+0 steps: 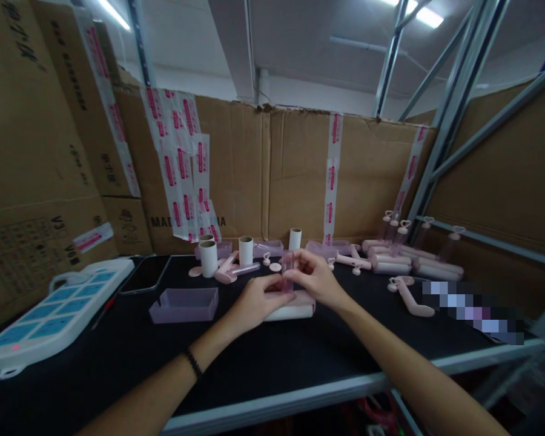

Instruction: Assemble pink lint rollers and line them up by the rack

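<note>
Translucent pink, a small tube (287, 269) is standing upright between both hands over the black table (300, 357). The right hand (315, 275) is pinching it closed-fingered; the left hand (254, 303) is steadying a white roller (295, 310) beneath. Its fingertips are probably touching the tube, though blur is hiding the contact.

Black bench (263, 363), metal front edge, cardboard walls behind. Far left: white tray (49, 315) with blue cells, phone (146, 274) just beside it, thin red-tipped tool (103, 311) between. Left of centre: clear lilac box (184, 304). Centre: white roll (290, 311) lay flat. Behind it stood three cardboard tubes (246, 250), upright, with pink handle (229, 270) and small round caps (275, 266) near them. Back edge: lilac lids (267, 247). Right: row of pink rollers (393, 261) lay side by side; one more handle (411, 297) apart, nearer front.
</note>
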`<state>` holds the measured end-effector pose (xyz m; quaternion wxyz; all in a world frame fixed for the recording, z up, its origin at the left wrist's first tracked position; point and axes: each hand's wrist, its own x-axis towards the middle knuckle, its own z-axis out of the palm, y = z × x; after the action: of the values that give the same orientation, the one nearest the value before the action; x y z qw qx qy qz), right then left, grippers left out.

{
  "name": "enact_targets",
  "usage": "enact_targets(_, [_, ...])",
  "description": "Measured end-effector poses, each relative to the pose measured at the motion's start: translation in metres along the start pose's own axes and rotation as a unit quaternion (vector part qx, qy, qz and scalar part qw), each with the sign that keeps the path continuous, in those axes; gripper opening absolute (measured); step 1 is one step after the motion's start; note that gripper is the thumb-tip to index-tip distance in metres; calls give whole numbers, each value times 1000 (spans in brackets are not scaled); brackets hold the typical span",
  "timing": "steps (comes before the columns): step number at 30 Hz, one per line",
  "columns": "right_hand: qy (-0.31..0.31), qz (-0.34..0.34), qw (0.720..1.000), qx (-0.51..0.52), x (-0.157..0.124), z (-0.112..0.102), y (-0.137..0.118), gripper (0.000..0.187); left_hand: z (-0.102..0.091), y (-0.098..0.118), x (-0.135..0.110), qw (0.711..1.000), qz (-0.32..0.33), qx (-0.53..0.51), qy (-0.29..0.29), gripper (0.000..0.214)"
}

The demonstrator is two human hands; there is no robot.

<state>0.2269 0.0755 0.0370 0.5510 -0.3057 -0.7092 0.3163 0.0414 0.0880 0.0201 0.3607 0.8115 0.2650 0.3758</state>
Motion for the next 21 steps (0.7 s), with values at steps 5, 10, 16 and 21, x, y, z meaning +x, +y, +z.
enact_targets(5, [26, -25, 994, -101, 9, -27, 13, 36, -3, -11, 1, 1000, -10, 8, 22, 21])
enact_targets(10, [112, 78, 873, -468, 14, -107, 55, 20, -11, -15, 4, 997, -11, 14, 74, 20])
enact_targets(16, [84, 150, 827, -535, 8, -139, 90, 21, -15, -16, 4, 995, -2, 35, 94, 19])
enact_targets(21, [91, 158, 834, -521, 4, -138, 92, 9, -16, -25, 2, 995, 4, 55, 78, 17])
